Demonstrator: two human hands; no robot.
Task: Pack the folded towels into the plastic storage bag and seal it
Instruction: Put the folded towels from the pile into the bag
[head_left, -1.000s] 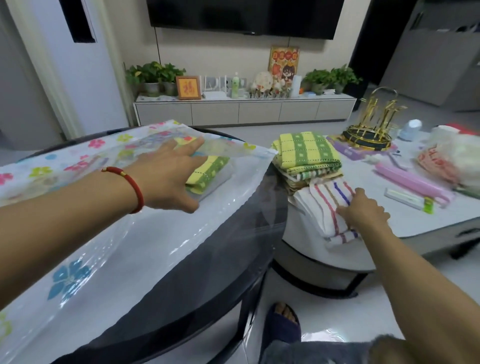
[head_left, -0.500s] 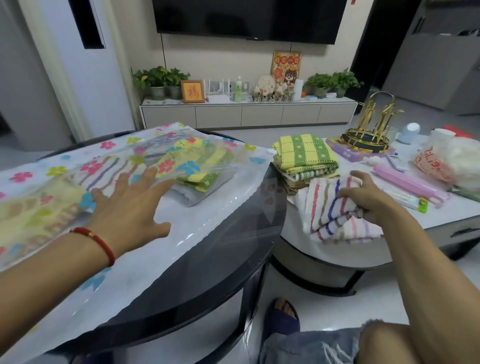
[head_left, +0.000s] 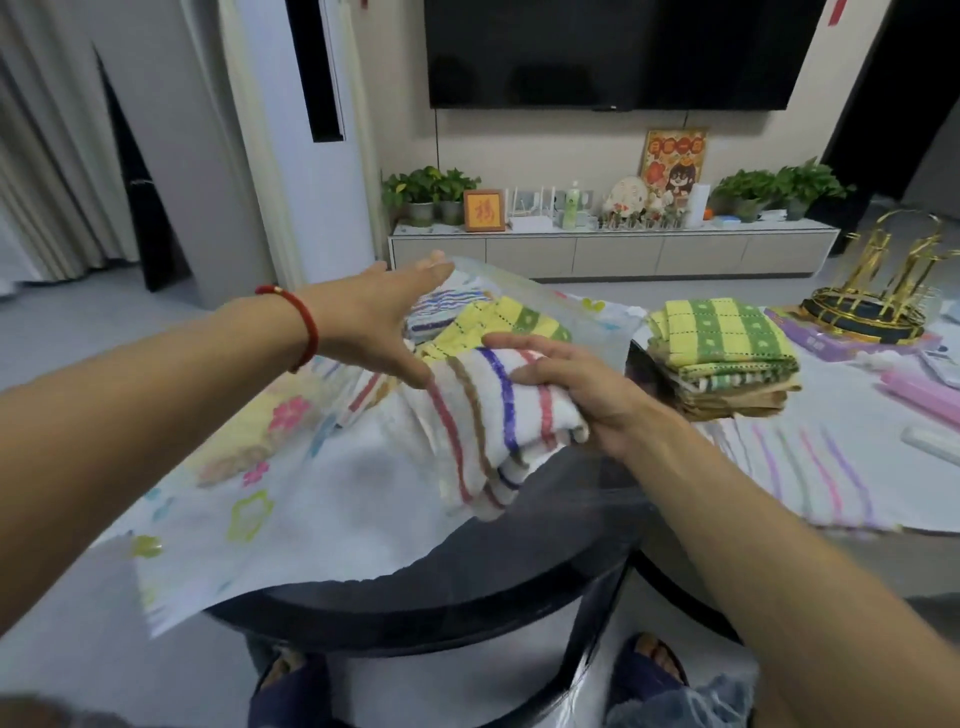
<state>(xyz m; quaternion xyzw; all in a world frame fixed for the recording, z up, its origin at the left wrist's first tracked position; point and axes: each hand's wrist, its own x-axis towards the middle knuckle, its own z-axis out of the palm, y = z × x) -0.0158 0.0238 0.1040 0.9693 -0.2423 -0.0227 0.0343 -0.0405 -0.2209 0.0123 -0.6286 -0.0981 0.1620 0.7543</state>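
A clear plastic storage bag (head_left: 291, 519) printed with flowers lies across the round black glass table (head_left: 467, 597). Inside it show a yellow-green towel (head_left: 498, 322) and a striped one (head_left: 447, 306). My right hand (head_left: 582, 384) grips a folded white towel with coloured stripes (head_left: 493, 431) at the bag's mouth. My left hand (head_left: 384, 317), a red bracelet on its wrist, is spread flat with its fingers lifting the bag's upper sheet. A stack of folded towels (head_left: 722, 353), yellow-green on top, waits on the white table to the right.
A striped cloth (head_left: 795, 467) lies on the white table (head_left: 883, 499), with a gold rack (head_left: 883, 306), a pink box (head_left: 924, 395) and small items. A TV cabinet (head_left: 613, 249) stands against the far wall. My feet in blue slippers (head_left: 649, 670) are under the black table.
My right hand lifted the striped towel off the white table and carried it left to the bag's mouth. My left hand left the bag's top and now raises its upper sheet.
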